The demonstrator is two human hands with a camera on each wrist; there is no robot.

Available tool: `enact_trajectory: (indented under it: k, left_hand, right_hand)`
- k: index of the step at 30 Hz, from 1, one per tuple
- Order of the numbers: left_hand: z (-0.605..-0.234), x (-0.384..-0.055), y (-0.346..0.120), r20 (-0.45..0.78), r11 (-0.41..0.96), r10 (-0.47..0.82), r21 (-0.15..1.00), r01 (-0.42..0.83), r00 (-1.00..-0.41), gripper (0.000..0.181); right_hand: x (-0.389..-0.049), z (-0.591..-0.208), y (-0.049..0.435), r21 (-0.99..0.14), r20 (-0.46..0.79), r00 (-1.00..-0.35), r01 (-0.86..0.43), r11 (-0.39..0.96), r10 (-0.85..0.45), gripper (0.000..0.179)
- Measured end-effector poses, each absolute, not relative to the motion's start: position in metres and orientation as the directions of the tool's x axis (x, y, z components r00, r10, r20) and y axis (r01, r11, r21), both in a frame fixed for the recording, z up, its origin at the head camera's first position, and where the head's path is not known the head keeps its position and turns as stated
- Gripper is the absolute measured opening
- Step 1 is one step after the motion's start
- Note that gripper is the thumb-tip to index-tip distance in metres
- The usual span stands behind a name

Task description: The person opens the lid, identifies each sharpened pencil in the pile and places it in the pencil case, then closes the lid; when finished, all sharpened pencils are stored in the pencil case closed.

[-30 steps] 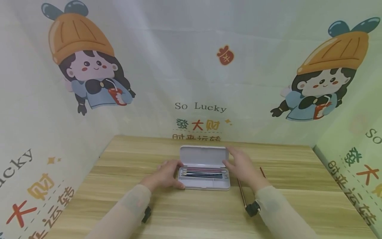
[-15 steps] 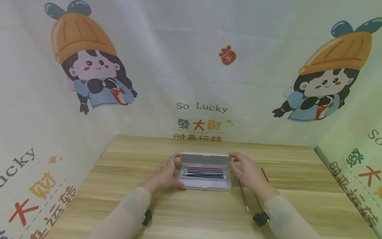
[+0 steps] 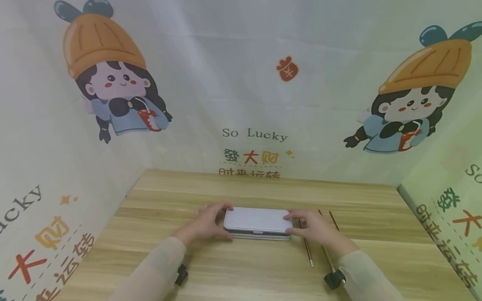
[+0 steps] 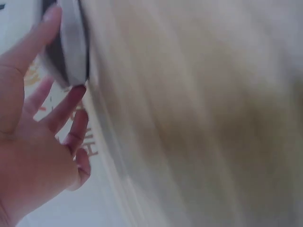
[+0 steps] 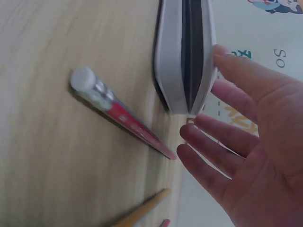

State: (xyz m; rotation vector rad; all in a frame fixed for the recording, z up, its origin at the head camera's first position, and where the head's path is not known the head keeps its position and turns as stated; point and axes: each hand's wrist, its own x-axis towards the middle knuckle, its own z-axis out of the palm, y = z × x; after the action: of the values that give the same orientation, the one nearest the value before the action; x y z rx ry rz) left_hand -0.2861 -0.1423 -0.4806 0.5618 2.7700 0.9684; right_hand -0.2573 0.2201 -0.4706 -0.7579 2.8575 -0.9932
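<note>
A white pencil case point(image 3: 257, 218) lies on the wooden table with its lid lowered, a narrow dark gap showing along the front edge. The pencils inside are hidden under the lid. At the case's left end, my left hand point(image 3: 206, 220) grips it between a thumb at the front corner and fingers at the back corner. My right hand point(image 3: 315, 226) rests thumb and fingertips on the lid's right end. In the right wrist view the thumb touches the lid's face, while the other fingers point(image 5: 213, 163) extend loosely beside the case.
Several pencils lie right of the case: one with a white eraser point(image 3: 306, 246), another point(image 3: 326, 253) under the right wrist, and a dark red one point(image 3: 334, 220) farther right. A printed cloth point(image 3: 252, 104) hangs behind the wooden table point(image 3: 241, 271).
The lid has swung down from upright toward the front and now covers the pencils. My right hand has come down with the lid; my left hand has stayed at the left end.
</note>
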Motion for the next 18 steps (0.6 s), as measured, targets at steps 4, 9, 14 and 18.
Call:
enact_trajectory:
  k: [4,9,14,18]
  left_hand:
    - [-0.476,-0.288,-0.148,-0.062,0.73,0.392,0.628,0.269,-0.918,0.062]
    - [-0.473,-0.288,-0.148,-0.074,0.728,0.407,0.628,0.275,-0.91,0.053]
    - [-0.474,-0.284,-0.147,-0.058,0.722,0.41,0.63,0.285,-0.91,0.051]
    - [-0.477,-0.281,-0.151,-0.034,0.721,0.416,0.62,0.307,-0.909,0.054]
  right_hand:
    - [-0.258,-0.474,0.22,-0.576,0.118,-0.882,-0.435,0.692,-0.456,0.041]
    - [-0.257,-0.475,0.218,-0.58,0.101,-0.894,-0.41,0.704,-0.437,0.043]
    - [-0.253,-0.476,0.217,-0.554,0.114,-0.892,-0.422,0.718,-0.436,0.046]
    - [-0.246,-0.476,0.218,-0.557,0.14,-0.908,-0.402,0.727,-0.394,0.045]
